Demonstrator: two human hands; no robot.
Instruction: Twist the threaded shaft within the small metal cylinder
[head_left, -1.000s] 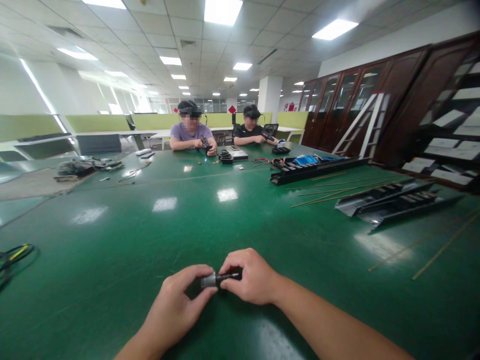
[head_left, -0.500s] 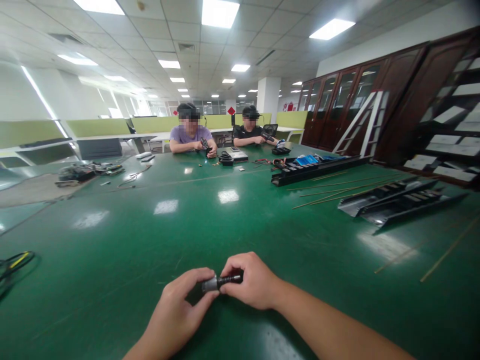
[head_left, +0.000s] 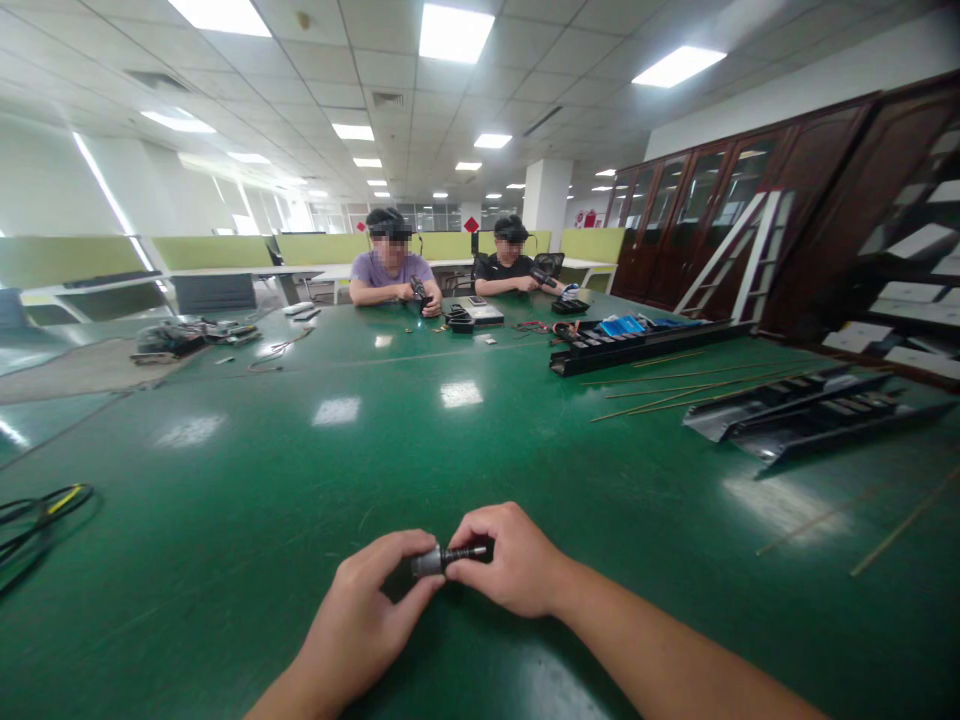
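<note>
In the head view a small cylindrical part is held level above the green table (head_left: 300,560). Its thicker end is a silver-grey cylinder (head_left: 428,563), and a thin dark ribbed shaft (head_left: 469,553) with a bright metal tip points right. My left hand (head_left: 367,610) pinches the silver cylinder between thumb and fingers. With thumb and forefinger, my right hand (head_left: 514,560) grips the shaft close to where it meets the cylinder. The fingers cover some of the part, and I cannot make out its exact kind.
A coiled black cable (head_left: 45,515) with a yellow section lies at left. Dark metal channels (head_left: 780,420) and thin rods (head_left: 675,390) lie on the right. Two people (head_left: 390,265) sit across the table, each holding a dark tool. A stepladder (head_left: 750,260) stands by the cabinets.
The view has turned slightly left, so the scene sits a little farther right. Both hands keep nearly the same grip on the cylindrical part.
</note>
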